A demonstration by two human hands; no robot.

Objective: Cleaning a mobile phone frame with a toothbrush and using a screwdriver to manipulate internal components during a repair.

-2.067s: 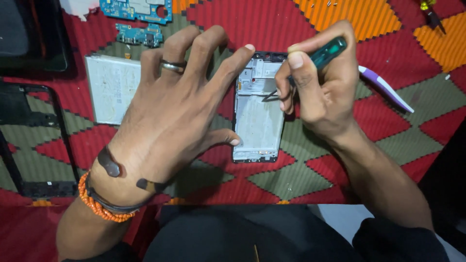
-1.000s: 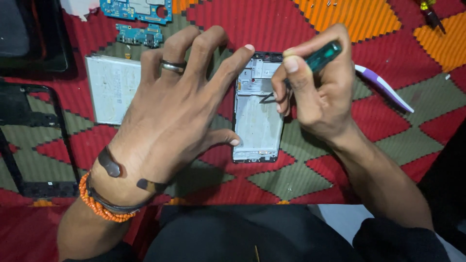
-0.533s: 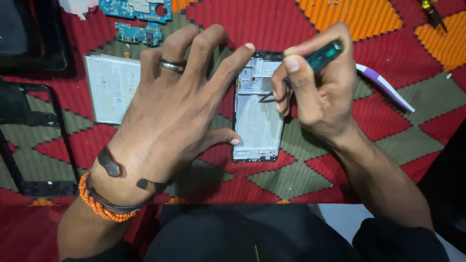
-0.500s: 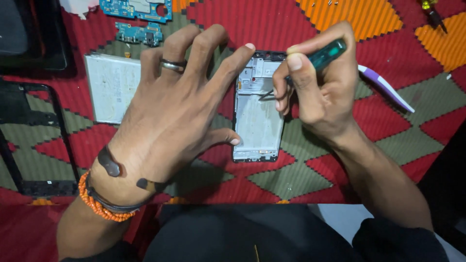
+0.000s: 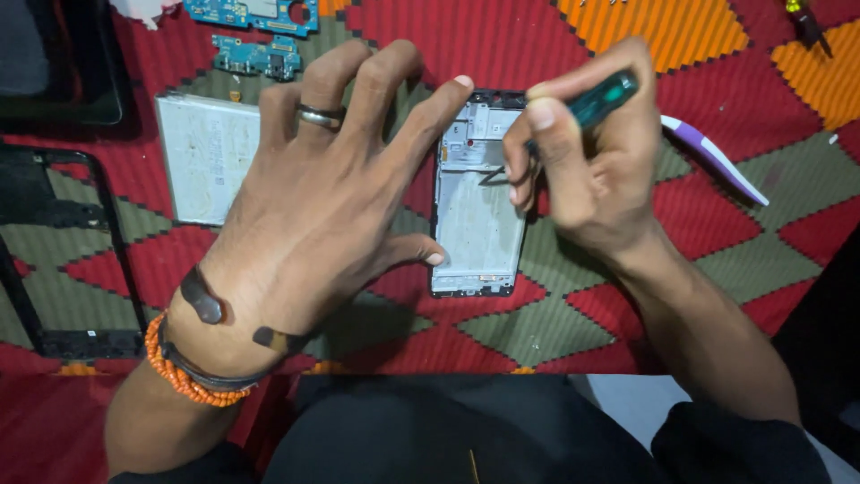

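An opened phone frame [image 5: 475, 224] lies face down on a red, green and orange patterned cloth [image 5: 502, 36], its silver inner plate showing. My left hand [image 5: 313, 206], with a ring and an orange bead bracelet, spreads over the cloth and holds the frame's left edge between index fingertip and thumb. My right hand [image 5: 582, 152] grips a green-handled screwdriver [image 5: 600, 94], its tip hidden behind my fingers over the frame's upper right part. A thin dark cable [image 5: 493, 175] curls there.
A flat grey battery [image 5: 204, 157] lies left of my hand. Blue circuit boards [image 5: 255, 56] sit at the top. A black phone frame [image 5: 63, 251] lies at far left, a dark screen [image 5: 54, 63] above it. A purple-and-white pry tool [image 5: 717, 159] lies at right.
My right hand has shifted slightly over the frame's upper part with the screwdriver. My left hand and the frame have stayed in place.
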